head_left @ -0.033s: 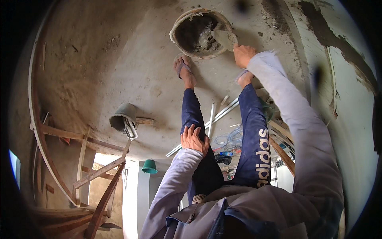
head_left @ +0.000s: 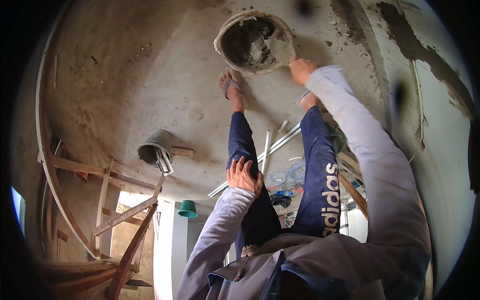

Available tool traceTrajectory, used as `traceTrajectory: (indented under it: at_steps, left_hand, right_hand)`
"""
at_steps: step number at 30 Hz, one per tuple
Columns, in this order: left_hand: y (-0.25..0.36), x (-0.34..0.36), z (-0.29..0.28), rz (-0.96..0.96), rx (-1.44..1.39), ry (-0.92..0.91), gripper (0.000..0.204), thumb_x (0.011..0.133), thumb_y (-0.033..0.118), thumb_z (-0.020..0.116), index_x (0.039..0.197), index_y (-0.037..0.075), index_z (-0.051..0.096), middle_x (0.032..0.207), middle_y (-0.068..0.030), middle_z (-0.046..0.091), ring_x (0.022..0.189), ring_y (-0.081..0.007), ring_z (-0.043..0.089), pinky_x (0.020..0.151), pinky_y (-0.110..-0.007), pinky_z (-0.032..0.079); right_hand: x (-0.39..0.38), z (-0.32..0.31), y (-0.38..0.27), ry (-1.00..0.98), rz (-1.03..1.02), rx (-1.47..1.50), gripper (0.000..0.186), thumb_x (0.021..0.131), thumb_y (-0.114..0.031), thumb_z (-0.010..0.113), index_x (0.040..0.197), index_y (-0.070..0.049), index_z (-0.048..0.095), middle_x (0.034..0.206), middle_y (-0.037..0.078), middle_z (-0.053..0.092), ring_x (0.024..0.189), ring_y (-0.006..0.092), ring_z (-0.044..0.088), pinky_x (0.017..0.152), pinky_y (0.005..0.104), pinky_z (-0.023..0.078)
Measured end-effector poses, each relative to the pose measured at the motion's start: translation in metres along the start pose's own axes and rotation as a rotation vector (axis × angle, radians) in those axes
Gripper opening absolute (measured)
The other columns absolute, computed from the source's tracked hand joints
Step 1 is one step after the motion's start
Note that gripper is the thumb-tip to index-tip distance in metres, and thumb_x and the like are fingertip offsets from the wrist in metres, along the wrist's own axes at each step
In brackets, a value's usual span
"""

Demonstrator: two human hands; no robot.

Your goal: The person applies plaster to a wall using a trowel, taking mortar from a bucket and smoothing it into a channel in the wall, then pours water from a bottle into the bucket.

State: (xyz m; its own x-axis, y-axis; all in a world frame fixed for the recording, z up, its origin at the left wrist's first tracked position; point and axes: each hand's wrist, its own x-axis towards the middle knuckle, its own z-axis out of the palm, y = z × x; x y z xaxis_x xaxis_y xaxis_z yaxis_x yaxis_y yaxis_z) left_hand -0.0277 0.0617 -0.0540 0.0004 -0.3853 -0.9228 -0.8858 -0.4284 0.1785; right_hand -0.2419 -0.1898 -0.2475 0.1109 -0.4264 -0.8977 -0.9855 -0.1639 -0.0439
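Wet grey mortar (head_left: 257, 49) lies inside a round bucket (head_left: 228, 22) whose rim is crusted with cement. My right hand (head_left: 303, 71) is closed at the bucket's near right edge, gripping a trowel (head_left: 283, 50). The trowel's pale, mortar-smeared blade reaches over the rim into the bucket, and its handle is hidden by my fingers. My left hand (head_left: 243, 177) rests with fingers spread on my left leg around the knee, holding nothing.
A grey bucket (head_left: 156, 137) with metal tools lies tipped at the left. Near a wooden frame (head_left: 125, 216) is a green bucket (head_left: 187, 208). White strips (head_left: 280, 143) and coiled tubing (head_left: 287, 174) lie by my legs. A mortar-streaked wall (head_left: 440, 80) stands at the right.
My right hand has shifted slightly left and nearer to me, and the trowel blade has turned and dropped lower inside the bucket. My left hand stays on my leg.
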Motion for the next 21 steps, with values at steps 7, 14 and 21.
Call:
traceTrajectory:
  at_steps: [7, 14, 21]
  left_hand:
    - [0.003, 0.007, -0.004, 0.017, 0.019, 0.008, 0.053, 0.077, 0.035, 0.06, 0.123, 0.01, 0.053, 0.136, -0.0141, 0.042, 0.131, -0.0347, 0.03, 0.108, -0.046, 0.022]
    - [0.014, 0.005, -0.006, -0.031, 0.06, -0.048, 0.053, 0.077, 0.036, 0.06, 0.123, 0.01, 0.053, 0.137, -0.0139, 0.042, 0.132, -0.0346, 0.03, 0.108, -0.046, 0.023]
    - [0.019, 0.004, -0.004, -0.033, 0.044, -0.029, 0.051, 0.077, 0.037, 0.06, 0.121, 0.011, 0.055, 0.136, -0.0137, 0.043, 0.131, -0.0345, 0.03, 0.108, -0.046, 0.023]
  right_hand:
    - [0.066, 0.019, -0.031, -0.34, 0.065, 0.939, 0.023, 0.08, -0.011, 0.056, 0.099, -0.001, 0.049, 0.074, 0.011, 0.059, 0.062, 0.0179, 0.061, 0.049, 0.037, 0.051]
    - [0.051, 0.024, 0.013, -1.063, -0.16, 2.426, 0.015, 0.088, -0.016, 0.051, 0.094, -0.004, 0.044, 0.072, 0.001, 0.047, 0.044, 0.005, 0.044, 0.036, 0.0205, 0.042]
    - [-0.006, 0.024, 0.005, -0.679, -0.089, 2.08, 0.035, 0.092, -0.028, 0.049, 0.113, -0.001, 0.043, 0.077, 0.004, 0.048, 0.049, 0.008, 0.045, 0.039, 0.0234, 0.042]
